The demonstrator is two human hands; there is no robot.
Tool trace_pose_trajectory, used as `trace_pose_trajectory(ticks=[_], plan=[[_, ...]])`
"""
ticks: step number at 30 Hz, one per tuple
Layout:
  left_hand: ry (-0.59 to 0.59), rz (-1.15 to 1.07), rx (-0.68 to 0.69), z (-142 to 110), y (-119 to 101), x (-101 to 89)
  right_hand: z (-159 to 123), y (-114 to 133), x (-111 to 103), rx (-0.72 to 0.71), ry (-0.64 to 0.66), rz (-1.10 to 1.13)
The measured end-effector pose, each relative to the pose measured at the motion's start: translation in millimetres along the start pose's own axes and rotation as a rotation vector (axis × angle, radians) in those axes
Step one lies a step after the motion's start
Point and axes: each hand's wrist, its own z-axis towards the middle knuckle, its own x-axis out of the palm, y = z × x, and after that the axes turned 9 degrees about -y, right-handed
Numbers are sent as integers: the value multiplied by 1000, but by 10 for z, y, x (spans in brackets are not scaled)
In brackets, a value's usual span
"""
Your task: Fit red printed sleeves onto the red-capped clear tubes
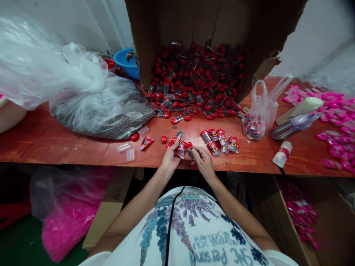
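Observation:
Near the table's front edge, my left hand (169, 159) is closed on red printed plastic sleeves (179, 148), with a clear-bodied container (180, 133) beyond its fingertips. My right hand (203, 161) pinches a small clear container with a red cap (188, 146), dark contents inside, right beside the sleeves. To the right lies a group of sleeved containers (213, 148). Left of my hands are a loose red cap (164, 139), a red printed sleeve (146, 143) and clear empty tubes (130, 154).
A large carton (222, 22) on its side spills red-capped containers (191, 81). A plastic bag of dark beads (105, 107) sits left. Right are a knotted plastic bag (255, 125), a bottle (291, 125), a white roll (282, 154) and pink pieces (337, 144). An arm (11, 114) shows far left.

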Motion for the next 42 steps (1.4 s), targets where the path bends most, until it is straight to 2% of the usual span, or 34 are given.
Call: trace_pose_trajectory(ticks=[4,10,13,19,21,25,29,32,36,38,42], plan=[[0,-7,43,-4,16,-1,-5,-15,-8,29,16,17],[39,21,109,-23,50,-7,-46,26,7,0,-68,74],[41,48,146,-30,59,-11,-54,27,5,3,-64,77],[51,127,159,-71,54,-9,-51,19,-4,-12,-132,110],[57,128,186,-84,57,4,-55,22,-6,-7,-113,107],[46,126,253,-103,56,28,-63,12,-8,68,14,91],[122,228,305,-138,48,12,-48,-5,-22,80,-1,116],[206,365,362,-175,49,-11,-28,13,-43,26,-11,83],[244,471,403,-199,52,-20,-20,59,-66,-108,-62,13],[242,499,423,-195,50,-17,-22,62,-76,-71,-58,64],[241,496,395,-192,62,-12,-31,18,-86,30,67,190]])
